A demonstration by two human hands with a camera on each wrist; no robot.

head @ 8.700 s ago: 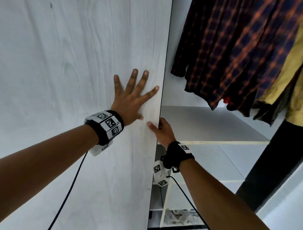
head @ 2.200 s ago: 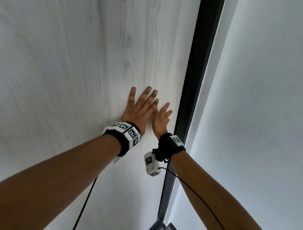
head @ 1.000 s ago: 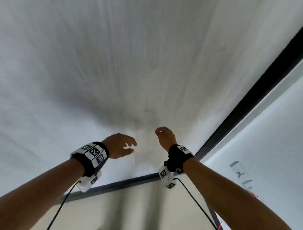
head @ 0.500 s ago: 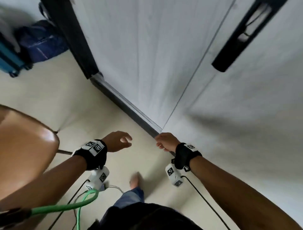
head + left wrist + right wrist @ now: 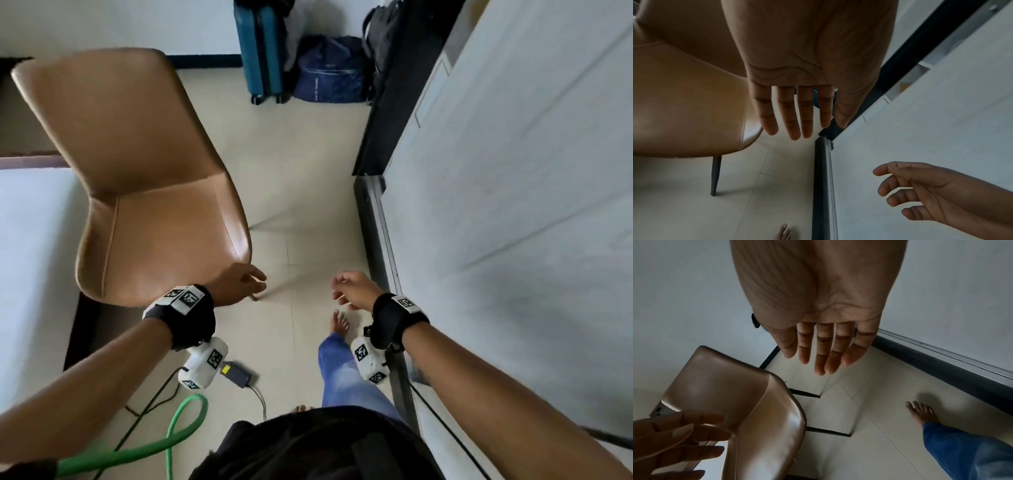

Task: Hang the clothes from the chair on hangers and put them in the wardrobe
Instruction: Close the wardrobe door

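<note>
- Tiled floor (image 5: 301, 164) beside the white wardrobe (image 5: 513, 205); its inside is hidden.
- Brown chair (image 5: 144, 192) carries no clothes.
- Left hand (image 5: 239, 286) and right hand (image 5: 354, 291) hang relaxed, holding nothing.

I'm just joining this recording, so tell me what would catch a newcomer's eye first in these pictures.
The tan leather chair fills the left of the head view, its seat and back bare of clothes. In front of it the left hand and right hand hang open and hold nothing, above the tiled floor. The white wardrobe door runs down the right, and a teal suitcase stands by the far wall.
</note>
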